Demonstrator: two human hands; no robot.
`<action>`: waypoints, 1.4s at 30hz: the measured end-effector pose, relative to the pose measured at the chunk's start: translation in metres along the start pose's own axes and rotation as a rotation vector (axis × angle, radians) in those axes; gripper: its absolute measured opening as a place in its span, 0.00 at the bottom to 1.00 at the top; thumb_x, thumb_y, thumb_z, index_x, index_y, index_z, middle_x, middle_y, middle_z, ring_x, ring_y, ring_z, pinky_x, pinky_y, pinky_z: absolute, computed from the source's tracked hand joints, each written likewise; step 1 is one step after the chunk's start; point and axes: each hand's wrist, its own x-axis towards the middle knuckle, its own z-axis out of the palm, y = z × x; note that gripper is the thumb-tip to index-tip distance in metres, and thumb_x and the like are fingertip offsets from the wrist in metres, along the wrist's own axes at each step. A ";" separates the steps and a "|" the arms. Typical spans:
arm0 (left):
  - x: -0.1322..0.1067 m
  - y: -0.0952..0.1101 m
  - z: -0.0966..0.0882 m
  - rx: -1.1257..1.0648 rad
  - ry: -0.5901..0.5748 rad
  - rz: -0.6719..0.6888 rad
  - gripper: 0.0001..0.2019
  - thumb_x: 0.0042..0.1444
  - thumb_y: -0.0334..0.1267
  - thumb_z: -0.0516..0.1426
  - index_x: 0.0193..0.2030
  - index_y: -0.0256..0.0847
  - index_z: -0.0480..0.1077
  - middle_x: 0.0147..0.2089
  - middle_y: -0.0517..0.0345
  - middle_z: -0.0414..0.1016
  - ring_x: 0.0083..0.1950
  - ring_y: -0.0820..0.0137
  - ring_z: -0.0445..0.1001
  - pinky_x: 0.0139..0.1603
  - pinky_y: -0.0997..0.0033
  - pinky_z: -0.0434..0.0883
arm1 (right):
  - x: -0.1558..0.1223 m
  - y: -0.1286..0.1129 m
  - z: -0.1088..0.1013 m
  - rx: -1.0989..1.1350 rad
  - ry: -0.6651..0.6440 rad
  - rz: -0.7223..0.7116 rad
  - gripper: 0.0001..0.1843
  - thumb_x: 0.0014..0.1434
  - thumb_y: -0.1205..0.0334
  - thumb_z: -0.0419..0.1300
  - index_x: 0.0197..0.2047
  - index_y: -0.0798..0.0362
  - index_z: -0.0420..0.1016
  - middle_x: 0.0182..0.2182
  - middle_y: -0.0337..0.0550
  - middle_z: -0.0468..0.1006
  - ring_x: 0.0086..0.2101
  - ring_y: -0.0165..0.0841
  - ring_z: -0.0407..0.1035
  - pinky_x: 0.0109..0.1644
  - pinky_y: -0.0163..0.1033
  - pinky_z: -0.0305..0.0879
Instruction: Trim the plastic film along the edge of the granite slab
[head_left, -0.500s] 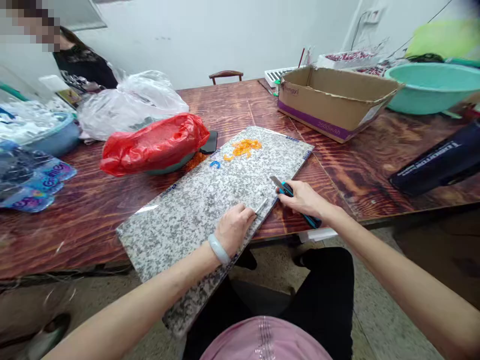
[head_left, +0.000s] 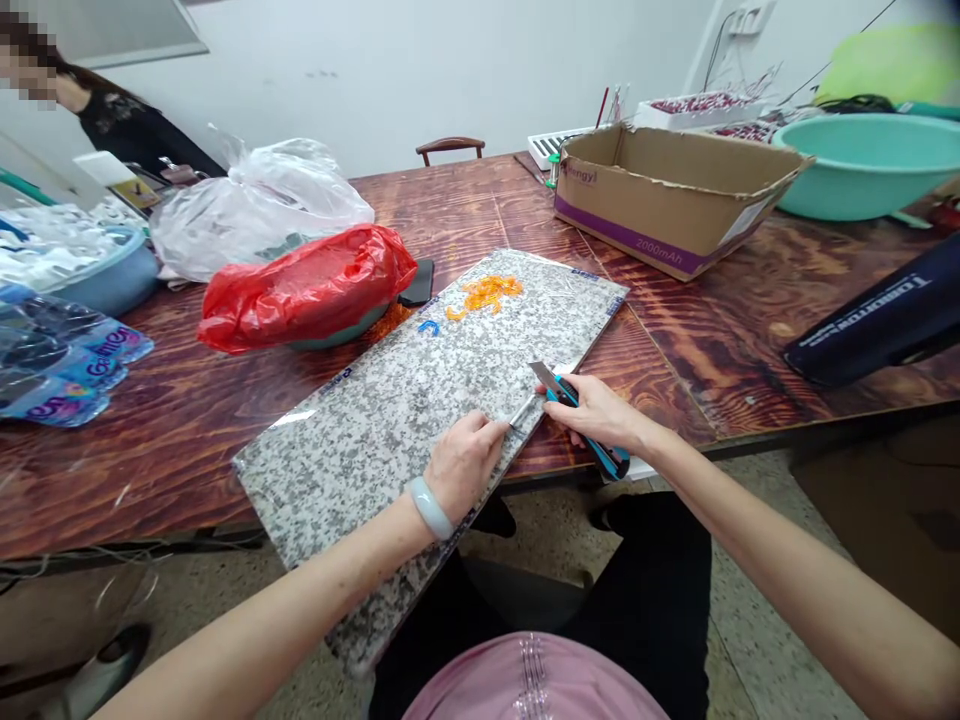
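Note:
My left hand, with a pale bangle at the wrist, is closed on a thin silvery-white stick by the near edge of a speckled stone slab. In my right hand is a blue and black utility knife, its blade extended up and left over the slab. The knife's front end lies close to the stick's far tip; whether they touch I cannot tell. Farther up the slab are a cluster of orange translucent pieces and a small blue curved piece.
Left of the slab stand a red plastic bag over a bowl, a white plastic bag and bottles in wrap. A cardboard box, a green basin and a dark cylinder are to the right. A person is at the far left.
My right hand has brought the knife left and slightly down, nearer the stick. My left hand has barely moved. The person at the far left has shifted left.

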 end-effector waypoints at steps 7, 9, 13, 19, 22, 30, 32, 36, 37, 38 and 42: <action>0.002 -0.001 0.000 -0.084 0.016 -0.020 0.11 0.61 0.33 0.48 0.42 0.37 0.72 0.34 0.54 0.66 0.36 0.69 0.69 0.38 0.72 0.66 | -0.001 -0.001 0.002 0.058 -0.014 0.032 0.15 0.56 0.61 0.53 0.47 0.53 0.66 0.17 0.31 0.65 0.16 0.27 0.64 0.19 0.29 0.61; 0.002 -0.001 0.000 -0.102 0.018 -0.031 0.11 0.61 0.33 0.48 0.42 0.38 0.72 0.34 0.54 0.67 0.36 0.69 0.69 0.38 0.72 0.67 | -0.002 -0.002 0.003 0.076 -0.017 0.038 0.15 0.56 0.60 0.54 0.47 0.53 0.65 0.18 0.31 0.66 0.16 0.26 0.64 0.19 0.29 0.62; 0.003 -0.002 -0.002 -0.111 0.018 -0.044 0.11 0.60 0.32 0.49 0.42 0.37 0.72 0.33 0.53 0.68 0.36 0.68 0.69 0.38 0.71 0.66 | -0.003 -0.005 0.004 0.076 -0.012 0.055 0.14 0.55 0.60 0.54 0.46 0.53 0.65 0.18 0.31 0.65 0.17 0.27 0.65 0.20 0.30 0.62; 0.004 -0.002 -0.002 -0.118 0.046 -0.061 0.09 0.58 0.31 0.50 0.41 0.37 0.71 0.34 0.54 0.69 0.36 0.68 0.69 0.37 0.71 0.65 | -0.005 -0.009 0.003 -0.151 0.049 0.000 0.09 0.56 0.59 0.52 0.40 0.54 0.65 0.18 0.32 0.64 0.18 0.27 0.63 0.23 0.31 0.58; 0.004 -0.001 -0.002 -0.107 0.061 -0.067 0.07 0.58 0.31 0.50 0.38 0.37 0.69 0.34 0.54 0.70 0.36 0.68 0.69 0.38 0.70 0.65 | -0.012 -0.015 0.008 -0.408 0.143 -0.075 0.08 0.58 0.58 0.51 0.31 0.53 0.62 0.19 0.34 0.63 0.21 0.27 0.59 0.26 0.31 0.54; 0.003 -0.002 0.000 -0.096 0.064 -0.069 0.06 0.57 0.30 0.49 0.33 0.38 0.66 0.32 0.56 0.69 0.36 0.68 0.69 0.37 0.70 0.65 | -0.040 -0.028 0.040 -0.830 -0.010 0.006 0.07 0.61 0.59 0.48 0.37 0.54 0.60 0.25 0.43 0.70 0.27 0.35 0.67 0.29 0.36 0.47; 0.002 -0.003 0.002 -0.097 0.065 -0.061 0.06 0.57 0.31 0.49 0.33 0.39 0.66 0.32 0.56 0.69 0.36 0.68 0.69 0.37 0.70 0.65 | -0.040 -0.028 0.044 -0.872 -0.027 0.038 0.07 0.61 0.59 0.47 0.37 0.54 0.60 0.27 0.45 0.72 0.29 0.37 0.69 0.30 0.36 0.48; 0.001 -0.005 0.003 -0.109 0.069 -0.054 0.06 0.58 0.31 0.49 0.35 0.39 0.66 0.33 0.56 0.70 0.37 0.68 0.69 0.38 0.70 0.65 | -0.039 -0.028 0.045 -0.928 -0.056 0.062 0.07 0.62 0.59 0.47 0.38 0.54 0.60 0.30 0.47 0.73 0.32 0.39 0.71 0.31 0.36 0.50; 0.001 -0.005 0.003 -0.111 0.070 -0.056 0.06 0.58 0.32 0.49 0.35 0.39 0.66 0.33 0.56 0.70 0.37 0.68 0.69 0.39 0.70 0.65 | -0.038 -0.028 0.045 -0.944 -0.058 0.066 0.07 0.62 0.59 0.47 0.39 0.54 0.60 0.30 0.47 0.73 0.32 0.40 0.71 0.30 0.37 0.50; 0.001 -0.005 0.003 -0.113 0.070 -0.059 0.06 0.58 0.32 0.49 0.35 0.39 0.66 0.33 0.56 0.70 0.37 0.68 0.69 0.39 0.70 0.65 | -0.039 -0.028 0.046 -0.961 -0.058 0.074 0.07 0.62 0.59 0.47 0.39 0.54 0.60 0.30 0.47 0.74 0.33 0.41 0.71 0.30 0.37 0.51; 0.002 -0.004 0.002 -0.111 0.051 -0.066 0.06 0.58 0.32 0.48 0.35 0.38 0.66 0.34 0.55 0.70 0.37 0.68 0.69 0.39 0.70 0.65 | -0.040 -0.034 0.049 -1.016 -0.065 0.114 0.08 0.63 0.60 0.46 0.42 0.54 0.59 0.31 0.49 0.74 0.33 0.43 0.72 0.30 0.37 0.53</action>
